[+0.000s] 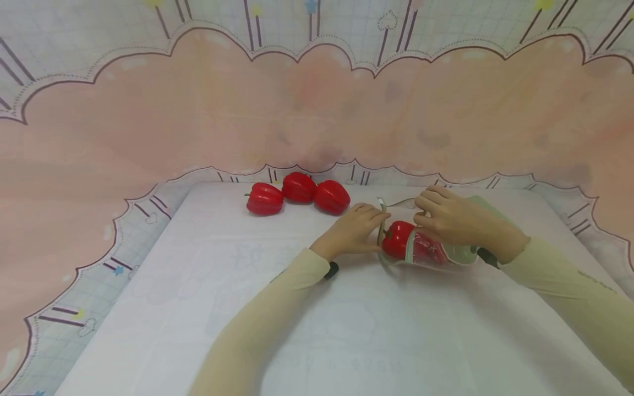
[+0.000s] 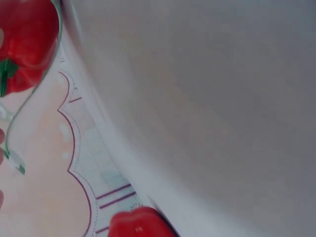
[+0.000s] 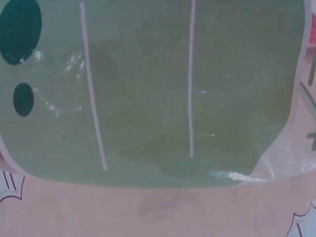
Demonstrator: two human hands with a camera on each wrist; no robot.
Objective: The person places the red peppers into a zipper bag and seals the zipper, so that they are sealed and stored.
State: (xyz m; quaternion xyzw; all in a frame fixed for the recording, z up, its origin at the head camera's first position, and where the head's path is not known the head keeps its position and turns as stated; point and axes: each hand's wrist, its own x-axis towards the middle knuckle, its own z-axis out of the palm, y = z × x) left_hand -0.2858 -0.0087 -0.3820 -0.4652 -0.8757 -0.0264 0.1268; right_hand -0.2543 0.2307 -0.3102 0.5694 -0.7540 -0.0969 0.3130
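Note:
A red bell pepper (image 1: 394,242) with a green stem lies just inside the mouth of a clear and green plastic bag (image 1: 462,254) on the right of the table. Fingers and thumb of my left hand (image 1: 353,231) span the bag's mouth and hold its edge, close to the stem. My right hand (image 1: 446,217), fingers curled, grips the bag's upper side behind the pepper. In the left wrist view the pepper (image 2: 30,34) shows behind the thin green rim. The bag's green panel (image 3: 143,98), with pale lines and dark ovals, fills most of the right wrist view.
Three more red bell peppers, a left one (image 1: 265,199), a middle one (image 1: 299,187) and a right one (image 1: 332,197), sit together at the table's back edge. A patterned peach cloth (image 1: 297,115) hangs behind the white table (image 1: 317,324).

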